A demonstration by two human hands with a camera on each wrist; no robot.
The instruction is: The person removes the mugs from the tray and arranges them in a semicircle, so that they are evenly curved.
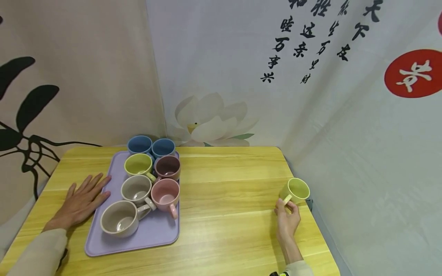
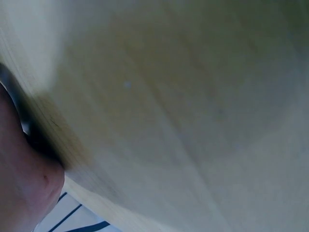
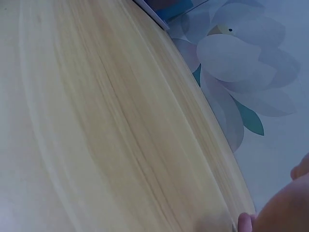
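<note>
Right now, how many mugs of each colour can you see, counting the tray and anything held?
Blue mugs: 2
Yellow-green mugs: 2 (one on the tray, one in the right hand)
Off-white mugs: 2
Pink mug: 1
Dark purple mug: 1
Total: 8

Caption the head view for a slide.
Right hand holds a yellow-green mug by its handle; left hand touches a purple tray of seven mugs.
</note>
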